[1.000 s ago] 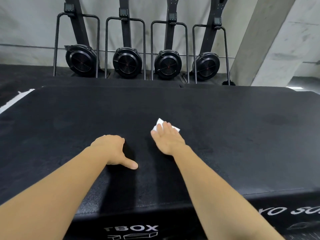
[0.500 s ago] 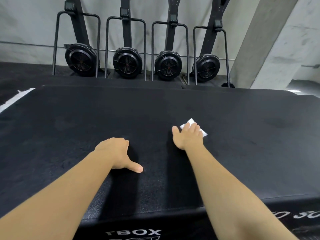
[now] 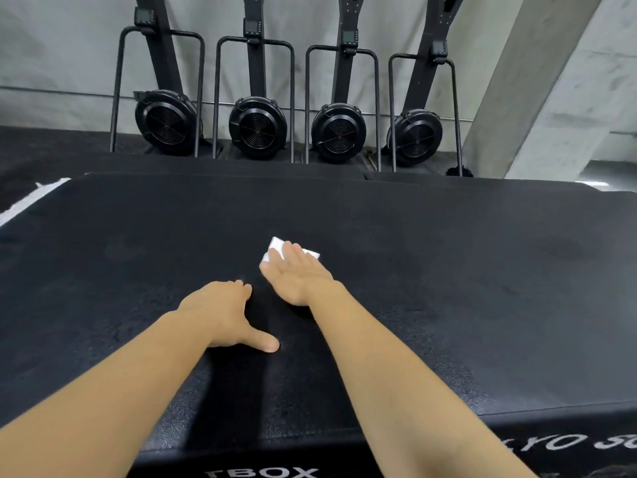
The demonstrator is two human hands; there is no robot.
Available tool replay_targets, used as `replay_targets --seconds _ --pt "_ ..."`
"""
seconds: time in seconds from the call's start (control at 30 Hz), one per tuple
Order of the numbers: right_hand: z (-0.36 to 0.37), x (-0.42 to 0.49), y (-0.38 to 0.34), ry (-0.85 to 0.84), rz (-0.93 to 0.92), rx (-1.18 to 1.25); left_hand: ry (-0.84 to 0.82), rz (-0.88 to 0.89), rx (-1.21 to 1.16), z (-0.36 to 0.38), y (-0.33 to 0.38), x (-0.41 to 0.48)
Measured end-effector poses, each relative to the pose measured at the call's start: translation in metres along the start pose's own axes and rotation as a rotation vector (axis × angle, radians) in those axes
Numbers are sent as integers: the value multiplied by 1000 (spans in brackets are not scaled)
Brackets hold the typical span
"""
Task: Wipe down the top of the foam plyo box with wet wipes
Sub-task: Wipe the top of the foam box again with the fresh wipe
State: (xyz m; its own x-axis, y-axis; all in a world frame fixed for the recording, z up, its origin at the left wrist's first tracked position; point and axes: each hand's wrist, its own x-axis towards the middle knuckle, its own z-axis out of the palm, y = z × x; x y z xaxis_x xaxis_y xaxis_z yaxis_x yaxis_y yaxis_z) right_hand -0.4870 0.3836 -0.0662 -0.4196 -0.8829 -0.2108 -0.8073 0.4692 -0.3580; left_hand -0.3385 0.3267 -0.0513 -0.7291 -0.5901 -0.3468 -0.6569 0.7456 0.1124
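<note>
The black foam plyo box (image 3: 465,288) fills the lower view, its textured top facing me. A white wet wipe (image 3: 277,246) lies on the top near the middle, partly covered by my right hand (image 3: 296,274), which presses it flat with straight fingers. My left hand (image 3: 224,308) rests on the box top just to the left and nearer me, thumb stretched out to the right, fingers bent down against the surface, holding nothing.
Several black fan-wheel exercise machines (image 3: 256,127) stand upright in a row against the grey wall behind the box. A concrete pillar (image 3: 537,84) slants at the right. A white floor line (image 3: 31,201) shows at the far left.
My right hand slid the wipe to the right, then back to the left toward my left hand. The left hand stayed in place.
</note>
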Motion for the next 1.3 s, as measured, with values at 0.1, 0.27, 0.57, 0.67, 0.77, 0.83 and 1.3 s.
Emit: replay_targets --seconds 0.1,0.27,0.57,0.67,0.77,0.83,1.3 --pt "-13 4 39 76 121 -18 -25 -15 -23 -3 1 0" --pt "-35 -9 116 218 277 -43 -31 -7 -4 -2 0 2" --pt "-37 -3 139 200 406 -197 -48 7 23 -2 3 3" --pt "-26 6 103 201 325 -198 -52 12 23 -3 3 3" --pt "-12 10 57 190 218 -101 -52 6 31 -3 5 1" --pt "-1 12 25 168 137 -41 -40 7 40 -3 5 0" --pt "-3 16 11 82 124 159 -33 32 5 -6 6 1"
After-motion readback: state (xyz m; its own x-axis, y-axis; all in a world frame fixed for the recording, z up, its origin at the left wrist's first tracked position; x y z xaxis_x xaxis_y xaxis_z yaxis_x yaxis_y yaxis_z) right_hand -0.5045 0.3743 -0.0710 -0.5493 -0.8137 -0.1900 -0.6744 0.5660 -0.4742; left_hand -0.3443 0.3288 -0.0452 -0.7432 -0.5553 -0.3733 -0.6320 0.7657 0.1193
